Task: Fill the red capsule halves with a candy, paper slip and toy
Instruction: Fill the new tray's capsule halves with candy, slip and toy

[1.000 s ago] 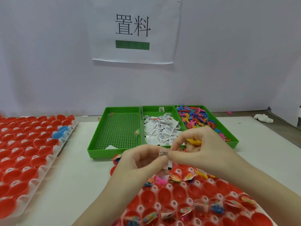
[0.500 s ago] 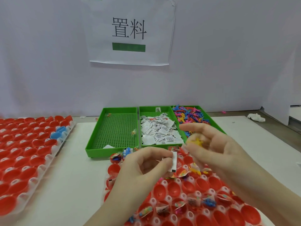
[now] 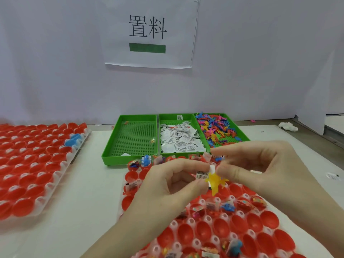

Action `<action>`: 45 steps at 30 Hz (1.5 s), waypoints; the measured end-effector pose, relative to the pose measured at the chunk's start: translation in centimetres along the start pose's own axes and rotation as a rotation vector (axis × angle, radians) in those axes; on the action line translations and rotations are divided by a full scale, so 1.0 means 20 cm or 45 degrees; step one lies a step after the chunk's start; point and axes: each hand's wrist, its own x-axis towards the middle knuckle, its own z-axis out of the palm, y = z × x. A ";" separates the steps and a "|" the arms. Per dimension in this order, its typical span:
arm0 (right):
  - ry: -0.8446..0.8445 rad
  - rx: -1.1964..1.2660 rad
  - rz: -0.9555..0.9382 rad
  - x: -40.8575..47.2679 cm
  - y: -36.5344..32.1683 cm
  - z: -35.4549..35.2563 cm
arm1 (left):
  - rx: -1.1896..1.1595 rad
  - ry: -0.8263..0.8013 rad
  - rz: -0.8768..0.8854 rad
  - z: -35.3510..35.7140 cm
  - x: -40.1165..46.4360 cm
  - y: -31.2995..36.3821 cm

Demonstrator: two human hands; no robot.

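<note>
On the white table (image 3: 89, 211), just in front of the green three-compartment plastic bin (image 3: 130, 159), the left hand (image 3: 167, 187) pinches a printed paper slip (image 3: 202, 175) and the right hand (image 3: 260, 170) a yellow plastic toy (image 3: 216, 183) above the partly filled tray of red capsule halves (image 3: 268, 241), many cups seemingly unfilled.

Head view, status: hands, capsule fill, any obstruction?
Left hand pinching paper slip. Right hand pinching yellow toy. Both above red capsule halves; nothing in the way.

Bin row (image 3: 130, 157) behind near capsule tray (image 3: 214, 239); second capsule tray (image 3: 61, 164) left of both.
</note>
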 end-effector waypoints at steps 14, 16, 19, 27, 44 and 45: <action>0.065 0.039 -0.074 -0.10 -0.01 -0.03 | -0.111 0.005 -0.011 0.09 -0.08 0.07; 0.031 -0.042 -0.060 -0.11 0.02 -0.03 | -0.041 0.005 -0.015 0.11 -0.07 0.05; -0.099 -0.046 -0.018 -0.14 0.07 -0.05 | 0.007 0.007 -0.054 0.16 -0.07 0.01; -0.128 -0.371 0.068 -0.20 0.25 -0.09 | 0.213 -0.015 -0.191 0.29 -0.05 -0.16; -0.023 -0.384 0.176 -0.36 0.45 -0.13 | 1.370 -0.349 0.287 0.30 -0.09 -0.25; -0.049 -0.401 0.154 -0.37 0.46 -0.13 | 1.374 -0.351 0.300 0.30 -0.09 -0.26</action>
